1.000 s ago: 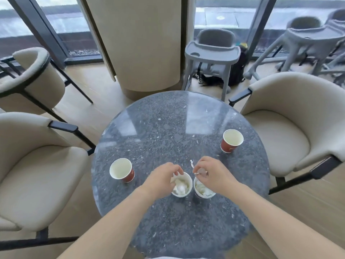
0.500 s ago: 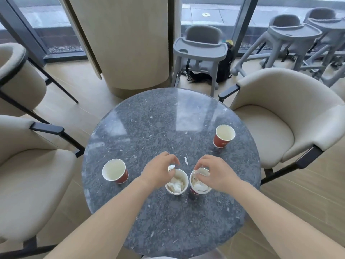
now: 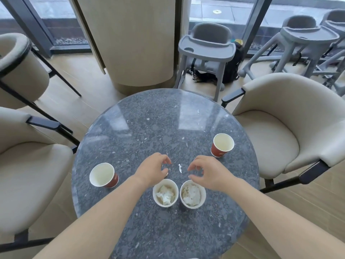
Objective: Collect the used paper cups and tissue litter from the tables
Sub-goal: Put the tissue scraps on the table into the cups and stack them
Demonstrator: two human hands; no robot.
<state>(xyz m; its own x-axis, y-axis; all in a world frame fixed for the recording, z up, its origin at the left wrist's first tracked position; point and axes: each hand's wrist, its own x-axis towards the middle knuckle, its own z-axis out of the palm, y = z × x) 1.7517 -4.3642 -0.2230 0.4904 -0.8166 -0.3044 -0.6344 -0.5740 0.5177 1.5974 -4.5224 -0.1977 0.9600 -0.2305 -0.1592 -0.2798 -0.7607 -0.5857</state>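
Now L hand (image 3: 153, 171) & R hand (image 3: 209, 173) hover, grips half-curled, empty, flanking the tissue scrap (image 3: 180, 168) at 12 o'clock of two stuffed paper cups (image 3: 165, 193) (image 3: 193, 194) on the worktop (image 3: 158, 128); rushed pinch may tip one.

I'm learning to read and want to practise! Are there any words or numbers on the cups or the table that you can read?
Nothing here can be read as words or numbers.
Left red cup: a faint mark on its wall, too blurred to read.
Right red cup: a faint pale print on its wall, too small to read.
Table, armchair, high chair: no writing shows.
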